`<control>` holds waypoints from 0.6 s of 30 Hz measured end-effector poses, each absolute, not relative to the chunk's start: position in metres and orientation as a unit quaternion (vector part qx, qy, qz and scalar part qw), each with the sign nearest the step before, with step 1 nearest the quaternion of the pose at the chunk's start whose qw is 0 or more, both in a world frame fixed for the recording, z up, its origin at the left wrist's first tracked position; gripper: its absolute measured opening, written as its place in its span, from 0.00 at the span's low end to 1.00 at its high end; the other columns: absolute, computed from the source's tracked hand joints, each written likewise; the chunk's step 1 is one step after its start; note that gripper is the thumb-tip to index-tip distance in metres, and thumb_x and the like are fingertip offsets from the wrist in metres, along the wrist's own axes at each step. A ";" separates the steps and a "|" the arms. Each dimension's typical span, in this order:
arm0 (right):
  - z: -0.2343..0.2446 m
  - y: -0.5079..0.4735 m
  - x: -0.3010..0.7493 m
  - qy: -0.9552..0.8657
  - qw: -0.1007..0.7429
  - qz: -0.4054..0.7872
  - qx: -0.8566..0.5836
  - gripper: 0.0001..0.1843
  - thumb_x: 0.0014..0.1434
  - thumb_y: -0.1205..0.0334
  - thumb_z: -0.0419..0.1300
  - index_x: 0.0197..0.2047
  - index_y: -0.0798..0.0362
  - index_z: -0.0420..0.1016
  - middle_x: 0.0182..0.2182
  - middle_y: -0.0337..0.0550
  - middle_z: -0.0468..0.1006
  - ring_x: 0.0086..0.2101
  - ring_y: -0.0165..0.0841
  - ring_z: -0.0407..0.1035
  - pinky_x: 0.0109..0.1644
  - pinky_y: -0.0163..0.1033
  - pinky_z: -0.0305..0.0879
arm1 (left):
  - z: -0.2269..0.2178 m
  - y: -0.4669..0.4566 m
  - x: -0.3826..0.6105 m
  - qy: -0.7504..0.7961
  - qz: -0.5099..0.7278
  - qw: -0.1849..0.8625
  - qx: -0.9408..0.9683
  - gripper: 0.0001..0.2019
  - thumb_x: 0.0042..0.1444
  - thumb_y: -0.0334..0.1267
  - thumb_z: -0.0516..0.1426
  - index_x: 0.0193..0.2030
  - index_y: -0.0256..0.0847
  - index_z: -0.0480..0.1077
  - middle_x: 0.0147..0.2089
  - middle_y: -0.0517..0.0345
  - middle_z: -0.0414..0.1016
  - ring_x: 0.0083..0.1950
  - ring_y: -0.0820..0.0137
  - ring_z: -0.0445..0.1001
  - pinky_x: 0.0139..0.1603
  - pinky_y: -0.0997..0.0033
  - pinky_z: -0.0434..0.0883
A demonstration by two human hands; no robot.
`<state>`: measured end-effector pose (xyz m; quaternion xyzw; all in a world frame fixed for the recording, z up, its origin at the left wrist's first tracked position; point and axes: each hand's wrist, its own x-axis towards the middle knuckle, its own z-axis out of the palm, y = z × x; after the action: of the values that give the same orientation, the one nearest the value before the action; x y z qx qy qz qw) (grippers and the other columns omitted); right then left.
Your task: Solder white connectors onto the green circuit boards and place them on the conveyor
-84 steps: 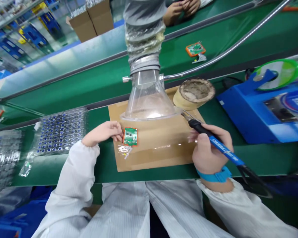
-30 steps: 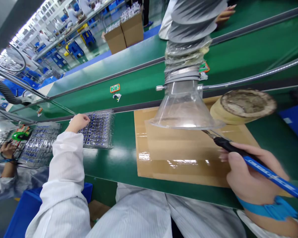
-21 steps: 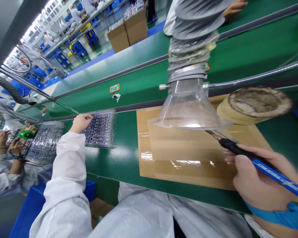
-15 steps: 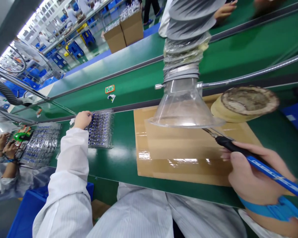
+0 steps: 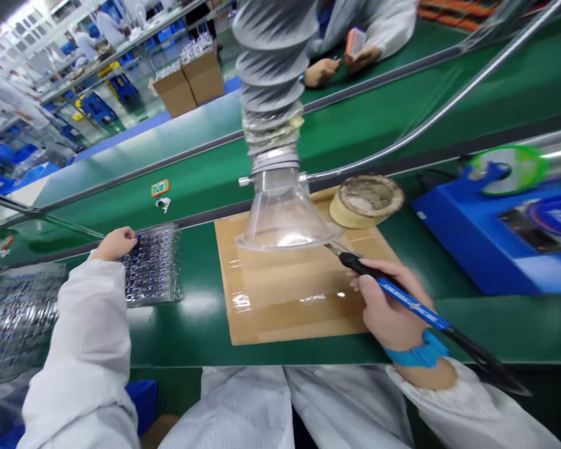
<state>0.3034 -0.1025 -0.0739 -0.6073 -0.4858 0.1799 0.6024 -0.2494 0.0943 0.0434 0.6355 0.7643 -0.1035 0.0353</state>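
Observation:
My right hand [image 5: 395,305] is wrapped around a blue and black soldering iron [image 5: 409,300], its tip pointing left, near the rim of a clear fume hood [image 5: 285,218]. Beneath the tip lies a taped cardboard sheet [image 5: 280,293]. At the left, my left hand [image 5: 116,243] reaches to the upper left corner of a clear plastic tray [image 5: 152,265] filled with rows of small dark and blue parts. Its fingertips are pinched together there; whatever is between them is too small to make out.
A yellowish tape roll [image 5: 367,201] stands on the cardboard's far right corner. Further right is a blue solder stand [image 5: 500,231] with a green-edged reel [image 5: 509,169]. More trays [image 5: 19,312] lie at far left. Across the green belt, a co-worker's hands [image 5: 322,72] hold an orange-edged piece.
The view has swung right, bringing the blue stand and the co-worker's hands into sight. My left hand stays at the tray's corner, and my right hand still grips the soldering iron.

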 end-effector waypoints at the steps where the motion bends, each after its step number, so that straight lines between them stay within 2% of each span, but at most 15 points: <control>1: -0.071 -0.102 0.302 -0.491 0.601 0.184 -0.603 0.10 0.62 0.56 0.66 0.46 0.49 0.80 0.36 0.45 0.84 0.30 0.38 0.79 0.36 0.43 0.78 | 0.046 0.093 -0.249 0.761 -0.099 0.040 0.640 0.05 0.48 0.41 0.57 0.27 0.44 0.67 0.28 0.56 0.75 0.33 0.63 0.73 0.36 0.69 0.66; 5: -0.059 -0.101 0.299 -0.504 0.599 0.186 -0.594 0.09 0.64 0.55 0.64 0.45 0.48 0.78 0.35 0.44 0.83 0.29 0.36 0.79 0.36 0.43 0.80 | 0.053 0.086 -0.249 0.771 -0.062 0.025 0.633 0.06 0.53 0.41 0.57 0.28 0.43 0.67 0.27 0.64 0.74 0.33 0.68 0.71 0.36 0.74 0.64; 8: -0.052 -0.101 0.299 -0.506 0.600 0.179 -0.593 0.09 0.64 0.54 0.64 0.44 0.48 0.78 0.35 0.44 0.84 0.29 0.36 0.80 0.36 0.43 0.80 | 0.056 0.081 -0.247 0.782 -0.050 -0.023 0.621 0.05 0.56 0.42 0.56 0.31 0.45 0.67 0.27 0.66 0.73 0.34 0.68 0.70 0.35 0.75 0.63; 12: -0.048 -0.101 0.299 -0.501 0.597 0.178 -0.600 0.09 0.64 0.54 0.64 0.44 0.48 0.78 0.35 0.44 0.84 0.31 0.37 0.80 0.37 0.43 0.80 | 0.060 0.079 -0.236 0.747 -0.011 -0.098 0.657 0.05 0.56 0.44 0.57 0.33 0.48 0.72 0.32 0.67 0.78 0.39 0.65 0.74 0.41 0.72 0.69; 15: -0.050 -0.101 0.299 -0.497 0.608 0.188 -0.589 0.08 0.64 0.55 0.64 0.44 0.47 0.78 0.37 0.44 0.84 0.33 0.38 0.81 0.38 0.43 0.80 | 0.062 0.091 -0.209 0.718 0.151 -0.088 0.673 0.08 0.54 0.46 0.60 0.33 0.46 0.74 0.35 0.66 0.80 0.41 0.65 0.76 0.49 0.67 0.74; 18: -0.052 -0.102 0.299 -0.500 0.616 0.201 -0.575 0.07 0.64 0.56 0.64 0.45 0.47 0.79 0.38 0.45 0.84 0.35 0.38 0.81 0.41 0.43 0.80 | 0.058 0.118 -0.158 0.692 0.375 0.045 0.616 0.08 0.52 0.43 0.63 0.34 0.41 0.74 0.35 0.63 0.80 0.40 0.68 0.78 0.51 0.64 0.77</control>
<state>0.2991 -0.1021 -0.0522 -0.5750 -0.4996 0.2012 0.6159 -0.1584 0.1176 0.0578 0.6156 0.6915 0.3752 0.0446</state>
